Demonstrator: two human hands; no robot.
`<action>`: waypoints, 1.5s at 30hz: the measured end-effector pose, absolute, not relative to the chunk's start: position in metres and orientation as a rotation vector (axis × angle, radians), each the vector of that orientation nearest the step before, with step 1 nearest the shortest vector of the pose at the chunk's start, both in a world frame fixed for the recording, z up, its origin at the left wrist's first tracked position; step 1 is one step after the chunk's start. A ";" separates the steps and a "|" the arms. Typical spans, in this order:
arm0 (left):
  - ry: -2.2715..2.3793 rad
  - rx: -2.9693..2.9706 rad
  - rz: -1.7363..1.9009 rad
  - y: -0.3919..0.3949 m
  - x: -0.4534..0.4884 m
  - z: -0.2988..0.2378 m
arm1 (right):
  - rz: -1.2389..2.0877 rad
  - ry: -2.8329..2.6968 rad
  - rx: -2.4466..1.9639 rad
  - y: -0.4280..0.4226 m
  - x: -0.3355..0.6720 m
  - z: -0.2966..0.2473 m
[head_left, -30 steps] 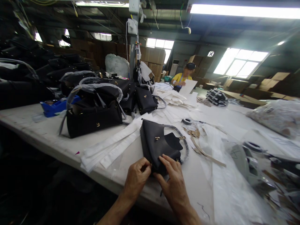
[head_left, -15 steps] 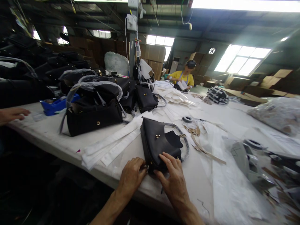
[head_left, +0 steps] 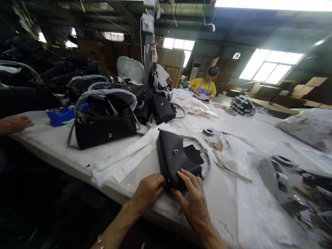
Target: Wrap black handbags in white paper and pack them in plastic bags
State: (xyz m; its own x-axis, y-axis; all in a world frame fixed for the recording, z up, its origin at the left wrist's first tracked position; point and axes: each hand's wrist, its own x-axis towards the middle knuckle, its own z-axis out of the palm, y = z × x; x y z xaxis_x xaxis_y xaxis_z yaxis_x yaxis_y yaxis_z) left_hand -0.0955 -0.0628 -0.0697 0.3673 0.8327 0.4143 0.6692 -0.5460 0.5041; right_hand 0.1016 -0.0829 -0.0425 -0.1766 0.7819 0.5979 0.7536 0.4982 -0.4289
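A black handbag (head_left: pixel 169 147) lies on its back on the table near the front edge, its gold clasp facing up and its wrapped handle (head_left: pixel 207 160) curving out to the right. My right hand (head_left: pixel 193 197) grips its near end, fingers on the front panel and thumb at the lower edge. At the bag's near left corner, beside a gold stud, my left hand (head_left: pixel 150 188) is closed in a pinch. Whatever lies between those fingertips is hidden. White paper strips (head_left: pixel 124 157) lie to the left of the bag.
More black handbags (head_left: pixel 106 131) stand at the left behind a blue tape dispenser (head_left: pixel 58 117). Another person's hand (head_left: pixel 17 124) rests at the left table edge. Tape rolls (head_left: pixel 208 132), scraps and plastic film (head_left: pixel 255 204) cover the right. A person in yellow (head_left: pixel 202 86) works at the far end.
My left hand's fingers have drawn closer together at the bag's corner. My right hand and the bag stay put. The other person's hand at left has curled its fingers.
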 end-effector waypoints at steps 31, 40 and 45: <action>1.975 2.440 0.938 -0.082 -0.051 -0.060 | 0.044 -1.953 -1.284 -0.086 0.099 -0.050; 2.190 2.421 0.981 -0.075 -0.130 -0.058 | 0.027 -1.945 -1.279 -0.085 0.100 -0.050; 1.938 2.292 0.864 -0.088 -0.148 -0.057 | 0.021 -1.936 -1.270 -0.085 0.101 -0.050</action>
